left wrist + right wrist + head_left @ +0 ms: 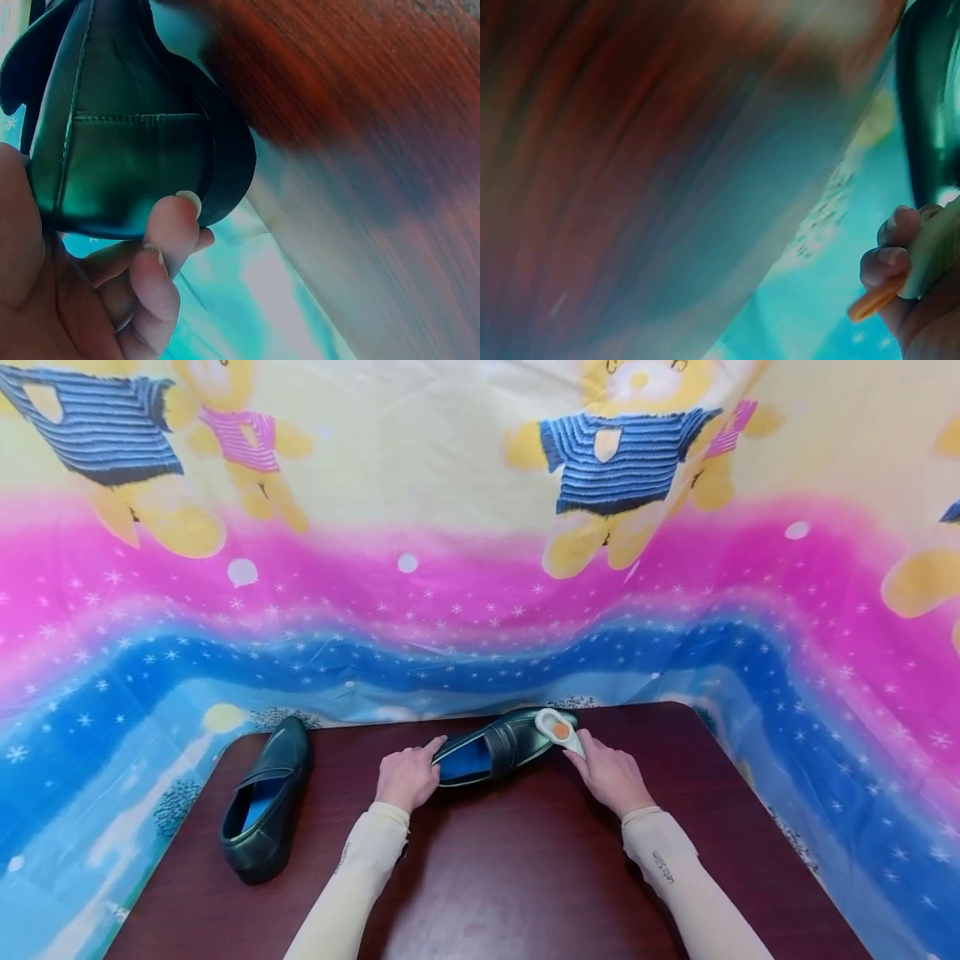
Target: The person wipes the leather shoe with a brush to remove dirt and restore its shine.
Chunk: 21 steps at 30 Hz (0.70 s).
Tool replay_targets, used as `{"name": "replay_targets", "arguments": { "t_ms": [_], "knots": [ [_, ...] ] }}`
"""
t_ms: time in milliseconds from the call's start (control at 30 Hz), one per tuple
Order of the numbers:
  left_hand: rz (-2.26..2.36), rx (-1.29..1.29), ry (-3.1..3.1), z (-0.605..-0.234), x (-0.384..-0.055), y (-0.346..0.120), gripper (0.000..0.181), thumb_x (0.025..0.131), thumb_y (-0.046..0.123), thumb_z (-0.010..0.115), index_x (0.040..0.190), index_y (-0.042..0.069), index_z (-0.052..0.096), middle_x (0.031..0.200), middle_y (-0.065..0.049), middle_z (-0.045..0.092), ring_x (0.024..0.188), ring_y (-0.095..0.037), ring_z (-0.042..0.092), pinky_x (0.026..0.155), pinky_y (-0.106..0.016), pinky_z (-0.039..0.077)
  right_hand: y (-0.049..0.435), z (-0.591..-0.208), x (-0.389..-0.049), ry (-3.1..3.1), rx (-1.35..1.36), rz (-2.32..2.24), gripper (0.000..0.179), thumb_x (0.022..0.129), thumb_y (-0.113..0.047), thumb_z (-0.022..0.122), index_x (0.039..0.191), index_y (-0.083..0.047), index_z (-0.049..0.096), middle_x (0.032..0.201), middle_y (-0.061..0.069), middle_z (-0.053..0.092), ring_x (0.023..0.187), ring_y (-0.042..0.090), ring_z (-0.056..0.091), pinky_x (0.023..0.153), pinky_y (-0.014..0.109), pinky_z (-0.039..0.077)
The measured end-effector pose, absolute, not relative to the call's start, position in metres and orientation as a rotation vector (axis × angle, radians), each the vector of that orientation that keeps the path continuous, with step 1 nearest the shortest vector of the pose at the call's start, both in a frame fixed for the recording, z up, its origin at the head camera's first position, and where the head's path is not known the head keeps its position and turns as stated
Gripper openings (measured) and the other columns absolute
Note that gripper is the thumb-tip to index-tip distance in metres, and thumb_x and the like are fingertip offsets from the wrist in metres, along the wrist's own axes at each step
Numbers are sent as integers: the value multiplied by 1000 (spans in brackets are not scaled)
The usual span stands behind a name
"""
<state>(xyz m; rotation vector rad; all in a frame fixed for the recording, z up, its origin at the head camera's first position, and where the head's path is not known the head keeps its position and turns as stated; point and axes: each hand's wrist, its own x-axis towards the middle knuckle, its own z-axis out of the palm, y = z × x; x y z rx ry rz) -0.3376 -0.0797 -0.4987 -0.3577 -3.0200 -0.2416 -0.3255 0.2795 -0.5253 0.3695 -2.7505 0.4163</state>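
Observation:
A dark leather loafer (517,739) with a blue insole lies at the back middle of the table, toe to the right. My left hand (408,777) grips its heel; the left wrist view shows fingertips pressed against the heel leather (135,165). At the toe, my right hand (611,778) holds a whitish oval-headed tool (549,720) with an orange patch. Its head overlaps the toe in the head view; whether it touches is unclear. In the right wrist view, fingers wrap the pale handle (934,251), where an orange loop (875,298) sticks out. The tool's underside is hidden.
A matching loafer (266,802) stands on the left of the table, toe pointing away. The dark red-brown table (510,877) ends just behind the held shoe. A patterned cloth (450,568) with bears and snowflakes hangs around the back and sides.

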Motion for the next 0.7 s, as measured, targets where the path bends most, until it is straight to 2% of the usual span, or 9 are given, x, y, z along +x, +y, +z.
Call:
{"name": "replay_targets", "arguments": {
  "t_ms": [100,367,700],
  "knots": [
    [-244,-352,-3036,-498,-339,-78,51,102,28,58,152,32,53,56,0,48,53,-19,46,48,-35,42,297,-527,-324,-2762,320,411,30,107,-38,57,111,-10,48,69,1,49,53,19,40,49,34,34],
    [-211,-327,-3057,-494,-339,-78,51,102,30,59,152,32,52,59,0,52,58,-20,52,52,-38,48,336,-529,-316,-2834,166,462,30,107,-34,57,112,-7,44,70,6,51,56,22,45,53,36,37],
    [-188,-348,-3031,-497,-338,-77,50,102,30,60,152,31,53,75,-4,64,64,-21,57,55,-39,51,340,-524,-311,-2869,117,534,34,108,-37,53,119,-8,43,72,7,52,59,23,48,56,37,38]
  ]
}}
